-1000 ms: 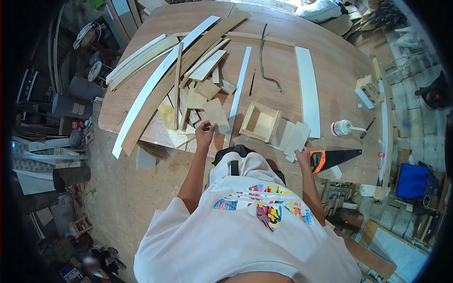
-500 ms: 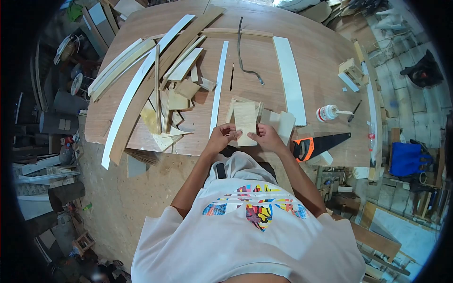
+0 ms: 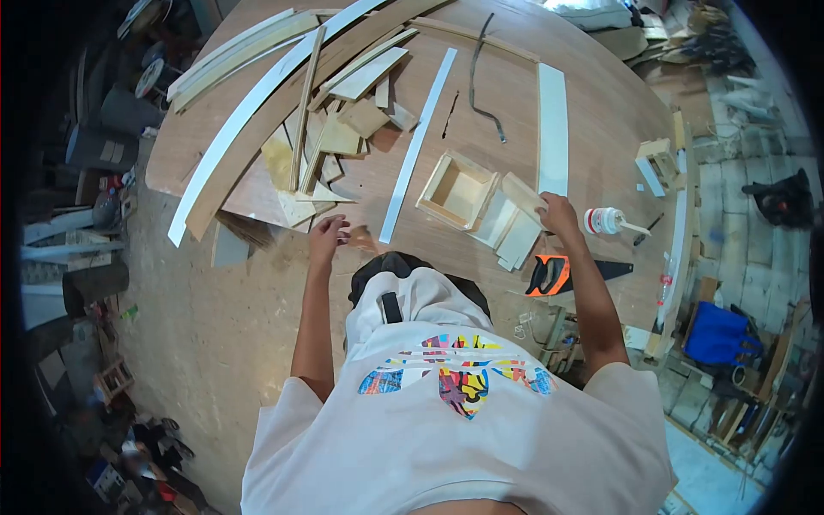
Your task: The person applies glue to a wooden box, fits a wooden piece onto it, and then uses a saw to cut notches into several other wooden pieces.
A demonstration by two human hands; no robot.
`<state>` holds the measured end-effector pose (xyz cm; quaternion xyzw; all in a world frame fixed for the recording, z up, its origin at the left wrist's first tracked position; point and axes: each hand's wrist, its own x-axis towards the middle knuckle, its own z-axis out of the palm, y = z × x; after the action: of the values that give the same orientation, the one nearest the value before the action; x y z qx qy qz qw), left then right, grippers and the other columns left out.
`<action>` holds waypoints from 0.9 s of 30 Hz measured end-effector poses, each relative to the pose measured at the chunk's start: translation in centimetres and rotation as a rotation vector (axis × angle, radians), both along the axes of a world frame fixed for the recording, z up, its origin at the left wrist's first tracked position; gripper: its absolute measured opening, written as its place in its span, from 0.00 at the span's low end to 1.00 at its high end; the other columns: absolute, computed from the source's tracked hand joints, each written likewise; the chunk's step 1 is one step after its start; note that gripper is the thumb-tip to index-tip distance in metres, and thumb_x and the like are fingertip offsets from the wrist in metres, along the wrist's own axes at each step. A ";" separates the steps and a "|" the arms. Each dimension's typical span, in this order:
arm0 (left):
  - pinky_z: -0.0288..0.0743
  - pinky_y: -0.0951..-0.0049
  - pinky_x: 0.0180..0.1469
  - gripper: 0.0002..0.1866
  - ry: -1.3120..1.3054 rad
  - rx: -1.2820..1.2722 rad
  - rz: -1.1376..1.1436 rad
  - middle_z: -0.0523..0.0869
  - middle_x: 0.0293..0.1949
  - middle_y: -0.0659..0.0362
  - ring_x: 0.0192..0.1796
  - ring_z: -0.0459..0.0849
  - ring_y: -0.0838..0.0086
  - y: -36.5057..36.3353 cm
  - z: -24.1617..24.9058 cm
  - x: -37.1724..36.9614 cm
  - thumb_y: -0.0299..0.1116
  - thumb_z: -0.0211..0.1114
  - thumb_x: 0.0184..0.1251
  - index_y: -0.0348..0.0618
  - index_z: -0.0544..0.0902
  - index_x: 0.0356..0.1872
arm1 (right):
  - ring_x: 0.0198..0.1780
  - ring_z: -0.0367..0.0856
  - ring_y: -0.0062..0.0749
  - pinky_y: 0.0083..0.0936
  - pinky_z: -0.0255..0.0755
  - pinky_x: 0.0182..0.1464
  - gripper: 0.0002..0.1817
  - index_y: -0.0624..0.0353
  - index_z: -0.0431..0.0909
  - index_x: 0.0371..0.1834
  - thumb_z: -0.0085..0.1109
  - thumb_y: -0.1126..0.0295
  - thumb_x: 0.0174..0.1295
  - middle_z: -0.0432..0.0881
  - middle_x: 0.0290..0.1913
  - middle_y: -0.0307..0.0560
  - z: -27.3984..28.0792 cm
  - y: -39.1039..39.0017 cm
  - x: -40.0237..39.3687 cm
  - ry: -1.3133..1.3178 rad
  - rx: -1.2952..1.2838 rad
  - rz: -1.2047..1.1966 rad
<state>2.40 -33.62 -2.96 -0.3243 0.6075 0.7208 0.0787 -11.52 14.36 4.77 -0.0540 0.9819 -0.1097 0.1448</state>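
Near the table's front edge lies an open wooden box [image 3: 460, 190], its hollow facing up. Flat pale wood pieces [image 3: 508, 225] lie against its right side. My right hand [image 3: 560, 215] is at the right end of a small wooden board [image 3: 522, 196], its fingers closed on that edge. My left hand [image 3: 328, 239] hovers by the front edge, left of a long white strip [image 3: 418, 146], fingers apart and holding nothing. Just right of the pieces is the orange-handled saw [image 3: 558, 275].
Wood offcuts [image 3: 343, 129] and long boards [image 3: 249, 137] cover the table's left side. A white glue bottle [image 3: 603, 221], a white board [image 3: 554, 129], a dark bent rod [image 3: 475, 86] and a small wooden frame [image 3: 657, 163] lie to the right and back.
Both hands have parted from the small board they held over the box. My left hand moved left, my right hand right. The box's hollow now shows, and the view has shifted.
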 end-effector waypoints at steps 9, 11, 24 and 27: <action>0.77 0.75 0.35 0.14 -0.197 -0.014 0.106 0.86 0.38 0.55 0.31 0.84 0.73 -1.6 -4.7 8.0 0.36 0.56 0.66 0.39 0.81 0.46 | 0.49 0.81 0.51 0.40 0.74 0.50 0.21 0.59 0.80 0.49 0.66 0.65 0.51 0.82 0.45 0.60 1.0 -0.2 -2.1 -0.031 0.163 0.046; 0.77 0.74 0.33 0.14 -0.281 -0.040 0.100 0.86 0.38 0.54 0.31 0.84 0.72 -1.5 -5.7 9.2 0.35 0.54 0.66 0.38 0.81 0.46 | 0.49 0.81 0.52 0.38 0.75 0.50 0.20 0.59 0.81 0.47 0.66 0.64 0.51 0.82 0.44 0.61 2.1 -1.1 -2.8 0.067 0.022 0.041; 0.77 0.73 0.33 0.14 -0.319 -0.010 0.121 0.86 0.38 0.55 0.31 0.83 0.72 -1.2 -8.5 13.0 0.34 0.54 0.66 0.40 0.80 0.48 | 0.47 0.81 0.52 0.37 0.75 0.49 0.19 0.61 0.80 0.46 0.65 0.64 0.53 0.83 0.44 0.59 1.1 -13.4 -8.0 0.078 -0.061 0.280; 0.77 0.73 0.32 0.14 -0.317 -0.019 0.170 0.86 0.37 0.54 0.29 0.84 0.72 -1.4 -8.9 14.5 0.36 0.55 0.65 0.39 0.81 0.46 | 0.48 0.81 0.51 0.37 0.74 0.50 0.20 0.62 0.80 0.46 0.66 0.64 0.52 0.82 0.45 0.58 0.8 -13.4 -8.6 -0.021 -0.019 0.321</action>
<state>16.90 -35.00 -11.84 -0.4848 0.5645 0.6590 0.1095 -20.13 0.92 5.56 -0.2107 0.9579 -0.0952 0.1701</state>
